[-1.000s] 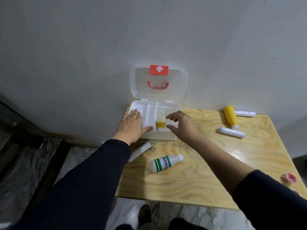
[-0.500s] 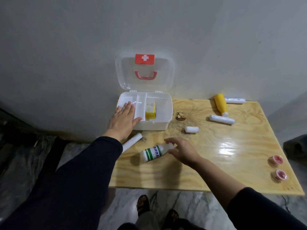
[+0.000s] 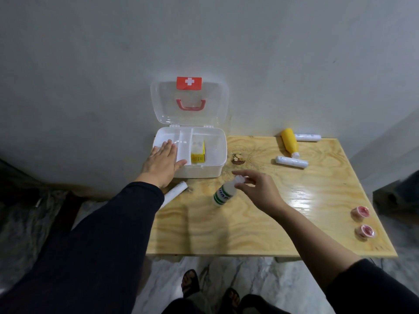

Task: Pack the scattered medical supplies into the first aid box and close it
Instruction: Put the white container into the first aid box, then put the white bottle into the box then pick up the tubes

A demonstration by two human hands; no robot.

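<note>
The white first aid box (image 3: 217, 165) stands open at the table's back left, its clear lid (image 3: 163, 105) leaning on the wall. A yellow carton (image 3: 198, 152) lies in its middle compartment. My left hand (image 3: 162, 165) rests flat on the box's left front corner. My right hand (image 3: 257, 190) pinches the cap of a white bottle with green stripes (image 3: 223, 193), lifting it tilted off the table. A white roll (image 3: 174, 194) lies by my left wrist. A yellow bottle (image 3: 289, 142) and two white rolls (image 3: 291, 161) (image 3: 308, 137) lie at the back right.
Two small pink-capped tubs (image 3: 360, 211) (image 3: 365, 231) sit near the right edge of the wooden table (image 3: 226, 234). A dark knot (image 3: 238, 159) marks the wood beside the box. My sandalled feet (image 3: 190, 282) stand on marble floor below the front edge.
My right hand left the box, came down to the striped bottle and now lifts it by the cap. The left hand stayed on the box.
</note>
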